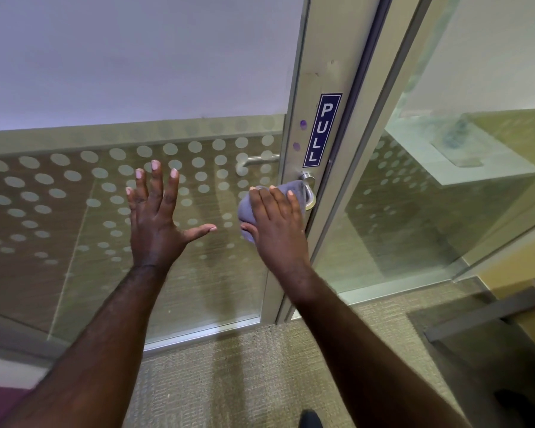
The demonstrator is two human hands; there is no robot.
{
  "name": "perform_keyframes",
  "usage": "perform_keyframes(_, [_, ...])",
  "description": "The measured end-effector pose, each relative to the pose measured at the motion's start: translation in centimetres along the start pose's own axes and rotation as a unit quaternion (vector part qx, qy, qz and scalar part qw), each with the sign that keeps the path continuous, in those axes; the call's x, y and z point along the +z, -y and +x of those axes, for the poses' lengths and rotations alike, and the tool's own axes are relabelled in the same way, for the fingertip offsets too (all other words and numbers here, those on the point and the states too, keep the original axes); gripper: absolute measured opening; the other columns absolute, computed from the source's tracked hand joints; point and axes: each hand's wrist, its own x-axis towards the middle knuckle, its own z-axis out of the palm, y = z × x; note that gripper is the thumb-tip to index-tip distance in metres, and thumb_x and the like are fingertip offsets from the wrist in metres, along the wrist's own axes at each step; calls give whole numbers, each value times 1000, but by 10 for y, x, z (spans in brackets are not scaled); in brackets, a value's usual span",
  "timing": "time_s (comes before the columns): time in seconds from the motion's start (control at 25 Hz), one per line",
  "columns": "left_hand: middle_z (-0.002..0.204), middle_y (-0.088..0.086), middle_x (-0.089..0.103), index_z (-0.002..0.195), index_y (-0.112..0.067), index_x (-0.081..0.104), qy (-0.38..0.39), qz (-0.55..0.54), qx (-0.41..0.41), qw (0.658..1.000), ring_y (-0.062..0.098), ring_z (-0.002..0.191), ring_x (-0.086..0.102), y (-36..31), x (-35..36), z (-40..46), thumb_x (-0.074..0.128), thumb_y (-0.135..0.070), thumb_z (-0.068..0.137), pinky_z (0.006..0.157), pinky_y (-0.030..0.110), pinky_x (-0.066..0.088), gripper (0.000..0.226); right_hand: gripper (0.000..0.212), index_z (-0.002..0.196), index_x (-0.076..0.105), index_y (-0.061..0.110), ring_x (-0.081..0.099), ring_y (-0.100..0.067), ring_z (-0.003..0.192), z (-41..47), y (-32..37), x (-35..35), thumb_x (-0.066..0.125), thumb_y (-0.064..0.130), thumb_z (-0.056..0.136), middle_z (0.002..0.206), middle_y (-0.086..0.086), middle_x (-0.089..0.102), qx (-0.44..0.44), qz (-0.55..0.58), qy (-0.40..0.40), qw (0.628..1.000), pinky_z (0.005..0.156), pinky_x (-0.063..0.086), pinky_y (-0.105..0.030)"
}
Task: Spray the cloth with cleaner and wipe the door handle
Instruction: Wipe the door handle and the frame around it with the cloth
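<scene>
A metal lever door handle [309, 193] sits on the aluminium frame of a glass door [297, 97], just below a blue PULL sticker [322, 130]. My right hand [275, 223] presses a grey-blue cloth [247, 208] against the handle, fingers wrapped over the cloth, which covers most of the lever. My left hand [158, 217] is held up flat in front of the door glass with fingers spread and nothing in it. No spray bottle is in view.
The door glass carries a frosted dot pattern [74, 186]. A fixed glass panel [430, 196] stands to the right of the frame. Beige carpet [229, 381] covers the floor, and a dark piece of furniture [491, 350] sits at the lower right.
</scene>
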Motion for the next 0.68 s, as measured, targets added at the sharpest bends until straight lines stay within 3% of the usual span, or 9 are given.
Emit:
perform_keyframes(0.2, [163, 2, -1, 154, -36, -4, -11, 7, 8, 1000, 22, 150, -11, 2, 1, 0, 42, -87, 70, 119, 60, 7, 109, 66, 145, 37, 17, 35, -28, 140, -13, -70, 4, 60, 44, 89, 146, -9, 48, -23, -1, -9, 1000, 118, 13, -47])
perform_keyframes(0.32, [163, 10, 10, 155, -35, -2, -19, 15, 5, 1000, 21, 150, -10, 1, 2, 0, 46, -85, 69, 120, 54, 5, 110, 64, 145, 36, 15, 30, -29, 143, -11, -102, 2, 47, 48, 91, 149, -9, 44, -48, 26, 12, 998, 117, 23, -52])
perform_keyframes(0.52, [162, 12, 13, 155, -33, 2, -26, 23, -4, 999, 24, 150, -6, 0, 5, 0, 56, -79, 66, 120, 50, 2, 114, 58, 148, 37, 11, 16, -27, 149, -20, -76, 8, 43, 32, 94, 156, -7, 33, 28, 143, -35, 989, 121, 12, -50])
perform_keyframes(0.6, [162, 10, 12, 155, -33, 2, -28, 28, -3, 999, 25, 150, -4, 1, 7, 0, 55, -81, 67, 120, 51, 3, 113, 57, 148, 34, 14, 16, -27, 148, -23, -55, 10, 44, 28, 94, 157, -6, 33, 35, 129, -40, 990, 121, 7, -48])
perform_keyframes(0.68, [162, 11, 13, 155, -33, 4, -34, 30, -2, 999, 25, 150, -4, 1, 9, 1, 55, -81, 68, 120, 54, 5, 112, 62, 148, 32, 15, 24, -27, 146, -17, -31, 9, 57, 23, 92, 154, -7, 38, 7, 82, -38, 996, 121, 4, -44])
